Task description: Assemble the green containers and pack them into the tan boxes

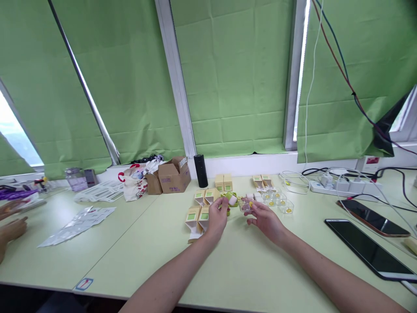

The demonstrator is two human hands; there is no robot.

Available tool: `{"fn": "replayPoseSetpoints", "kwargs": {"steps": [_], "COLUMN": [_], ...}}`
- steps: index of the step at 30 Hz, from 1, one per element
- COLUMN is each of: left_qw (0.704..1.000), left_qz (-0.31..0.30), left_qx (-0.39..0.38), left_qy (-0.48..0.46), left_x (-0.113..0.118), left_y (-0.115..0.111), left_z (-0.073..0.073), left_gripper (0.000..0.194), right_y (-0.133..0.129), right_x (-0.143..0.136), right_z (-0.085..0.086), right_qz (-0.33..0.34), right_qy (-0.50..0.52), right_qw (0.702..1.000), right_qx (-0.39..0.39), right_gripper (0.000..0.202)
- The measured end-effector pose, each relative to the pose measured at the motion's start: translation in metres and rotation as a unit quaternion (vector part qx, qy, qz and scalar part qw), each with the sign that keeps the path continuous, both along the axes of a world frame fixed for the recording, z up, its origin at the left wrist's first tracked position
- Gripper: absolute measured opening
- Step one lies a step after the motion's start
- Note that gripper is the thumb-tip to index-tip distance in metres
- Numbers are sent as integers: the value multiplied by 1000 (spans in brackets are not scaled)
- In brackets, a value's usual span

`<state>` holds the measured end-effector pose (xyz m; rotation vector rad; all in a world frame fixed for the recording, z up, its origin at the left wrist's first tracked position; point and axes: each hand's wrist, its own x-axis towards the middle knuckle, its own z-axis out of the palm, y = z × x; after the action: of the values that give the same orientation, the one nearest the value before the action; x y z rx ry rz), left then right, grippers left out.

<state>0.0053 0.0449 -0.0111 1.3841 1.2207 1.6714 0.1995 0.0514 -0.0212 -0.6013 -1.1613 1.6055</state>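
My left hand (219, 214) is closed around a small white piece (232, 200), held between thumb and fingers. To its right, my right hand (263, 217) pinches a small clear plastic box (245, 204) with something yellow at its edge. Small green items (228, 211) lie beside and behind my left hand, partly hidden by it. Open cream boxes with green windows (193, 216) stand left of my left hand. Several clear boxes with yellow pieces inside (286, 207) sit right of my right hand.
A black cylinder (200, 171) and a cardboard box (174, 175) stand at the back. Two phones, a tablet-sized one (371, 250) nearer, lie right beside cables and a power strip (345, 187). Plastic packets (78, 224) lie left, near another person's hands (13, 228).
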Motion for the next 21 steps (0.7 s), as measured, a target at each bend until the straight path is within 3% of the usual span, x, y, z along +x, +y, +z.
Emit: {"fn": "replayPoseSetpoints", "kwargs": {"steps": [3,8,21], "left_qw": [1000,1000,1000], "left_qz": [2,-3,-2], "left_qx": [7,-1,11], "left_qy": [12,13,4], "left_x": [-1,-1,0], "left_y": [-2,-3,-1], "left_z": [0,1,0], "left_gripper": [72,71,74], "right_y": [2,5,-3], "right_x": [1,2,2], "right_z": [-3,-6,3], "right_qz": [6,-3,-14], "right_qy": [30,4,33], "right_qw": [999,1000,999], "right_qx": [-27,-1,13], "right_gripper": [45,47,52]}}
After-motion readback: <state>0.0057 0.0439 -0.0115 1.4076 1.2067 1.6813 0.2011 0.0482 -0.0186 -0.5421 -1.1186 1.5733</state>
